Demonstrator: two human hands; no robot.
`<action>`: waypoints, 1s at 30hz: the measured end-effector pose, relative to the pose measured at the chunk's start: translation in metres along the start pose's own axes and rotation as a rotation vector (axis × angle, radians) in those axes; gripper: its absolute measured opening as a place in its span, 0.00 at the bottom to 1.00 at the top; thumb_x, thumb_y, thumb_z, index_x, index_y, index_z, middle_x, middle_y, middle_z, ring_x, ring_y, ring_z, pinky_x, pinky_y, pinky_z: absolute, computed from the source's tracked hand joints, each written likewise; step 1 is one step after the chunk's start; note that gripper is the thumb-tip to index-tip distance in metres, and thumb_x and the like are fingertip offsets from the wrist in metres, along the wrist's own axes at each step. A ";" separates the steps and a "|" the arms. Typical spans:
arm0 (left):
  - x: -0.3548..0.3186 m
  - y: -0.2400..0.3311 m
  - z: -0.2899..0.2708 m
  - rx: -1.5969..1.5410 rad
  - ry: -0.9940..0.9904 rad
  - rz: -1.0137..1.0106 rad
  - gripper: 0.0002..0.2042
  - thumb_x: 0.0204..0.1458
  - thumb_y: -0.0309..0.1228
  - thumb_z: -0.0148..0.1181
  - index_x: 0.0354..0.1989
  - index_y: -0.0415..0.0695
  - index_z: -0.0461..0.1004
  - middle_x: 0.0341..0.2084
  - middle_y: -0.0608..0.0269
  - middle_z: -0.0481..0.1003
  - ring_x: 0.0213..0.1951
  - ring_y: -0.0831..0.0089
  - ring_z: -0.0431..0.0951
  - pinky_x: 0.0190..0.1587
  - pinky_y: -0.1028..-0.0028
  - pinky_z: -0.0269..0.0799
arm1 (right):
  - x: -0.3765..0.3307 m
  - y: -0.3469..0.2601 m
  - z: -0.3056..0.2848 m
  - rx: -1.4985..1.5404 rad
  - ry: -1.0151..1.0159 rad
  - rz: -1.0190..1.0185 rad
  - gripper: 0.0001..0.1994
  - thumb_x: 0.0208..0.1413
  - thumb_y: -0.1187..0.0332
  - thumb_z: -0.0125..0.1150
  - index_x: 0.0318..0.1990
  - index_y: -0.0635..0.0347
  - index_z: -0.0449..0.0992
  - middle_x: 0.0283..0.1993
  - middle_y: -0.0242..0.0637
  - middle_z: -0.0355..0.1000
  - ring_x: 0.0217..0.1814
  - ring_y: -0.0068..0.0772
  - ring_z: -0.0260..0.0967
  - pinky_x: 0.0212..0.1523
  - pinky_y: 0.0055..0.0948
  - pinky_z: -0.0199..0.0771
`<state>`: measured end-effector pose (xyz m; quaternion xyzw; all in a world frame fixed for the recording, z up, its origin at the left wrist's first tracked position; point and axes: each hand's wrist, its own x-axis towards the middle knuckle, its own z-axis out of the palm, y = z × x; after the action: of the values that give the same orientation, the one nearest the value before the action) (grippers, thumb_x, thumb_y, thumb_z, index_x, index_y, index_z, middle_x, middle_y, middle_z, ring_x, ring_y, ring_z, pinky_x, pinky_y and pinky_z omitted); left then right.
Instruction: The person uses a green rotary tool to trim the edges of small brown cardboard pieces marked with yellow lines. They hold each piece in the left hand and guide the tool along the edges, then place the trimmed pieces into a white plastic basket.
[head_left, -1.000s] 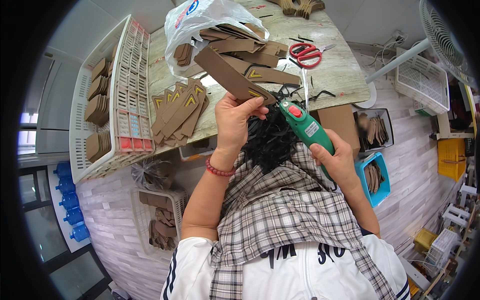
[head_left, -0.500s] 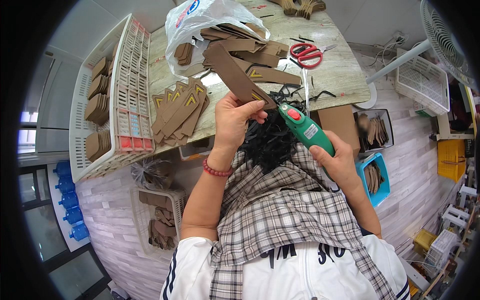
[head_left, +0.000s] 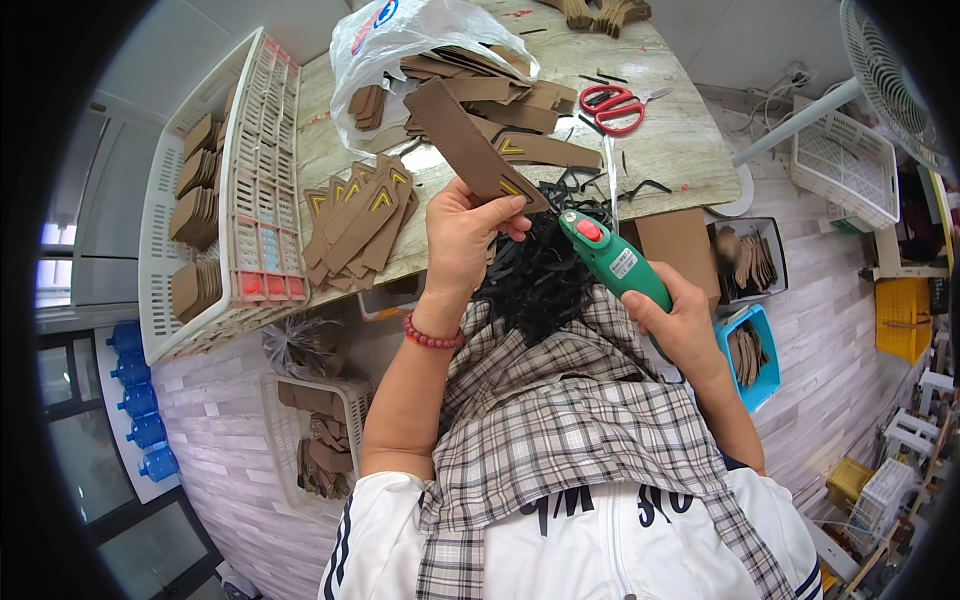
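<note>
Pinched by its lower end in my left hand (head_left: 466, 232) is a brown strip (head_left: 462, 135) with a stitched edge and a yellow chevron. My right hand (head_left: 672, 312) wraps round a green handheld electric cutter (head_left: 612, 254) with a red button. The cutter's head points at the strip's lower end, with a small gap between them. Beneath both, a heap of black trimmings (head_left: 535, 285) lies on my plaid apron (head_left: 590, 425) at the table edge. A fanned pile of similar brown strips (head_left: 362, 222) rests on the table to the left.
A white plastic bag (head_left: 365, 60) with brown pieces stands on the table (head_left: 690, 150), near red-handled scissors (head_left: 612, 108). White crates (head_left: 262, 180) of brown stacks line the left. A blue bin (head_left: 765, 375) and a fan (head_left: 895, 75) are to the right.
My left hand has shifted slightly left with the brown strip. The cutter has moved a little to the right, and the gap between its head and the strip has widened.
</note>
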<state>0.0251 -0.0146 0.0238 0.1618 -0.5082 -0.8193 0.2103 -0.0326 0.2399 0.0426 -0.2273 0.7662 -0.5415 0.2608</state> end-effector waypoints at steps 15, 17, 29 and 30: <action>-0.002 -0.004 0.003 0.002 0.004 0.010 0.07 0.47 0.16 0.62 0.35 0.34 0.73 0.27 0.56 0.78 0.22 0.73 0.78 0.23 0.78 0.75 | -0.001 -0.004 0.000 -0.007 -0.008 0.025 0.22 0.53 0.57 0.66 0.48 0.65 0.74 0.29 0.34 0.74 0.32 0.20 0.69 0.34 0.23 0.70; -0.003 -0.005 0.003 0.002 0.009 0.004 0.07 0.47 0.16 0.62 0.35 0.34 0.74 0.27 0.57 0.78 0.22 0.74 0.78 0.23 0.78 0.75 | 0.000 -0.004 0.000 -0.004 -0.011 0.030 0.22 0.53 0.57 0.66 0.47 0.65 0.74 0.29 0.34 0.74 0.32 0.20 0.69 0.34 0.23 0.70; -0.004 -0.009 0.003 -0.009 -0.013 0.000 0.07 0.47 0.17 0.61 0.35 0.34 0.74 0.27 0.57 0.78 0.22 0.74 0.78 0.23 0.78 0.75 | 0.001 -0.004 0.000 -0.007 -0.017 0.035 0.21 0.53 0.57 0.67 0.47 0.65 0.74 0.29 0.33 0.74 0.31 0.20 0.69 0.33 0.23 0.69; -0.004 -0.009 0.003 -0.011 -0.017 -0.004 0.07 0.47 0.17 0.61 0.35 0.34 0.74 0.27 0.57 0.78 0.22 0.74 0.78 0.23 0.78 0.75 | 0.001 -0.004 0.000 -0.008 -0.017 0.034 0.21 0.53 0.57 0.67 0.47 0.65 0.74 0.29 0.33 0.74 0.31 0.20 0.69 0.33 0.23 0.69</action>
<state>0.0255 -0.0069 0.0166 0.1549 -0.5050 -0.8239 0.2052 -0.0329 0.2380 0.0464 -0.2198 0.7698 -0.5321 0.2755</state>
